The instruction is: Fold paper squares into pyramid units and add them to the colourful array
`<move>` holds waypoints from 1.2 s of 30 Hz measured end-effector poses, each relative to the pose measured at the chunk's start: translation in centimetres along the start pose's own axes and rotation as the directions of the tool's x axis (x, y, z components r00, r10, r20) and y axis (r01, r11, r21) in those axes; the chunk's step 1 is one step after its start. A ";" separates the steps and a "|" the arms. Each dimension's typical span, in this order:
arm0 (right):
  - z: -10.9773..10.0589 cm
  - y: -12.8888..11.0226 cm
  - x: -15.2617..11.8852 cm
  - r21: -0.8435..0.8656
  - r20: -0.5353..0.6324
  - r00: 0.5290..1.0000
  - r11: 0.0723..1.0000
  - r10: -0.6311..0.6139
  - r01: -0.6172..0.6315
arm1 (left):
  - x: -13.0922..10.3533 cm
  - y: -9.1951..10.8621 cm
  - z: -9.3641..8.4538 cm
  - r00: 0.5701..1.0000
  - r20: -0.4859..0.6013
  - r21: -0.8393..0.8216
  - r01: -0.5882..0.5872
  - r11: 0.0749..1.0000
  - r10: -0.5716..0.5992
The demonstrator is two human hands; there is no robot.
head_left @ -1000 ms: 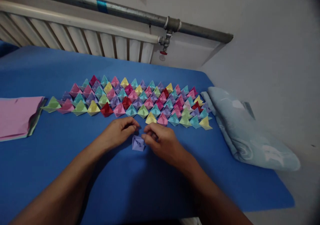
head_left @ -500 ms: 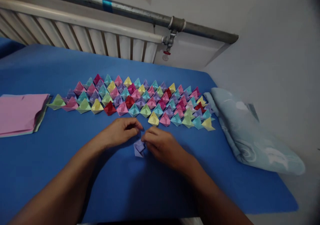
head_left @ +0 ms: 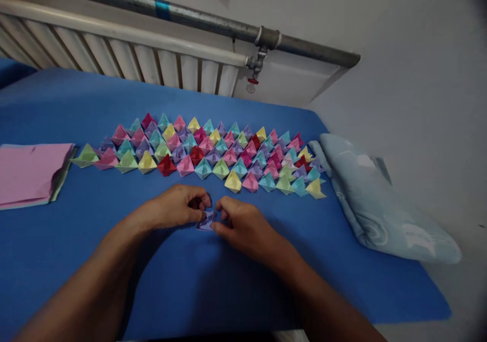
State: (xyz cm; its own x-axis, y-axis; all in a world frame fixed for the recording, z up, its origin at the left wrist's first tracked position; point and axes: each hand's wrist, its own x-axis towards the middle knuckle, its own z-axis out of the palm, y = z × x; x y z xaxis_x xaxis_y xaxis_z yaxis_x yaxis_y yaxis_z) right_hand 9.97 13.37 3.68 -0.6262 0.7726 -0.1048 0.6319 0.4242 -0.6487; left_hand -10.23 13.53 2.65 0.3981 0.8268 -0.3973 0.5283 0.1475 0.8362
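Note:
A small folded piece of purple paper (head_left: 206, 221) lies between my hands, low over the blue sheet (head_left: 167, 281). My left hand (head_left: 181, 206) has its thumb on the paper's left upper edge, with the fingers curled. From the other side my right hand (head_left: 241, 223) holds the right edge with its thumb, its index finger bent above. Just beyond my hands stand rows of folded paper boats in many colours, among them a yellow boat (head_left: 233, 181), a pink boat (head_left: 250, 181) and a red boat (head_left: 166, 165).
A stack of coloured paper (head_left: 32, 172), pink on top, lies at the left. On the right is a folded light-blue blanket (head_left: 384, 200). A white radiator (head_left: 167, 68) and a metal pipe (head_left: 213, 20) with a red-handled valve (head_left: 253, 81) run along the wall behind.
The purple paper has been turned and now lies wider and flatter, slightly further left. My left hand has come down onto it, and my right thumb has shifted to its edge.

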 end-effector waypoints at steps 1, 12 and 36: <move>0.2 -0.1 0.0 -0.035 0.002 1.000 0.999 0.005 -0.005 | -0.1 0.1 0.1 1.000 0.003 0.018 0.005 1.000 -0.005; 0.8 -0.2 0.1 -0.088 -0.020 1.000 0.996 -0.003 0.001 | 0.0 0.9 0.9 0.996 -0.043 0.450 -0.053 0.892 0.081; 1.6 0.2 0.2 -0.290 -0.023 0.999 0.956 0.038 -0.043 | 0.1 1.1 1.5 0.992 -0.079 0.457 -0.055 0.888 0.101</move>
State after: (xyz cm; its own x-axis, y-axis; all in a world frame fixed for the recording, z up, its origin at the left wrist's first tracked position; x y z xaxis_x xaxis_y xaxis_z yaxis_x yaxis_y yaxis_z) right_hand 9.24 12.81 2.32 -0.5915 0.7985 -0.1120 0.7633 0.5098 -0.3968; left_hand -8.53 12.94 2.96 0.3895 0.8776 -0.2795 0.7901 -0.1624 0.5910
